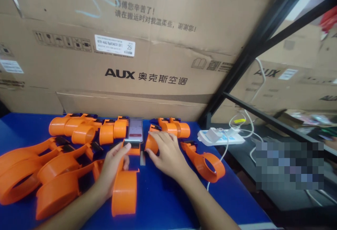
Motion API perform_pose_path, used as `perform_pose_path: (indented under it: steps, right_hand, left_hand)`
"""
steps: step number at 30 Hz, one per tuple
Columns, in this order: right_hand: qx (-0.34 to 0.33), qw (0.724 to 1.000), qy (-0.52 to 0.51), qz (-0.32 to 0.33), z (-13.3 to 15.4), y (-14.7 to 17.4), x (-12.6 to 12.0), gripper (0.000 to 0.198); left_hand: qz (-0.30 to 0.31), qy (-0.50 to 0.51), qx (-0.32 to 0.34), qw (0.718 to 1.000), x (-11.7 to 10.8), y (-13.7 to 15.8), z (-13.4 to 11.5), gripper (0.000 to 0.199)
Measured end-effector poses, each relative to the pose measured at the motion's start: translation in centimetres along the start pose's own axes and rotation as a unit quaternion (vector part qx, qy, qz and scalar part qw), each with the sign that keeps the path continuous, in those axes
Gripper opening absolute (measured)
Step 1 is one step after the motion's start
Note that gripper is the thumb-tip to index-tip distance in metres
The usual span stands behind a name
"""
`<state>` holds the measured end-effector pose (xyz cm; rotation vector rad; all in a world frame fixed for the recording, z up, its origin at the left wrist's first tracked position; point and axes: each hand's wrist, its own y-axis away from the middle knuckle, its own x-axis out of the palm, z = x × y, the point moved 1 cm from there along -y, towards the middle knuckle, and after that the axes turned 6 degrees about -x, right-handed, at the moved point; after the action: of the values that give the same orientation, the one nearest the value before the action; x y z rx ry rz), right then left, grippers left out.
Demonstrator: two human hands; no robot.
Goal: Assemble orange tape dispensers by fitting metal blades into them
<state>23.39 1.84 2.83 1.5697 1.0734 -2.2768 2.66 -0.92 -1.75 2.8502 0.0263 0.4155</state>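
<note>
My left hand (113,167) is closed around the arm of an orange plastic tape dispenser (124,193), whose wide ring points toward me and whose dark end lies under my thumb. My right hand (165,153) curls its thumb and fingers about the ring of another orange tape dispenser (151,144), which rests near the middle of the blue table. Between the hands lies a small, thin greyish strip (142,158). Just beyond them a phone (135,130) with a lit screen lies face up.
Several more orange dispensers (56,195) cover the left of the blue table (158,209); others stand along the back, and one (210,167) lies at right. A white power strip (221,136) with cables sits beyond the right edge. A large cardboard box (147,54) walls off the back beside a black frame (244,40).
</note>
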Motion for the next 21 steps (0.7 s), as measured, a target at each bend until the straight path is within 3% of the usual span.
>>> perform_pose_path:
  steps: [8,13,18,21]
  right_hand:
    - [-0.015,0.996,-0.085,0.033,0.5,0.3,-2.2,0.049]
    - [0.011,0.987,-0.141,-0.081,-0.1,0.3,-1.7,0.028]
    - [0.054,0.968,-0.136,-0.202,-2.3,-0.9,-1.5,0.025]
    - [0.029,0.987,-0.036,-0.156,-3.3,-3.0,-2.0,0.027]
  left_hand:
    - [-0.014,0.001,0.017,1.000,0.4,0.6,-0.3,0.043]
    - [-0.011,-0.012,0.006,1.000,0.3,0.4,-0.4,0.043]
    - [-0.017,-0.002,-0.002,1.000,0.6,1.2,-1.0,0.039]
    - [-0.007,0.003,-0.001,1.000,0.9,1.7,-1.4,0.037]
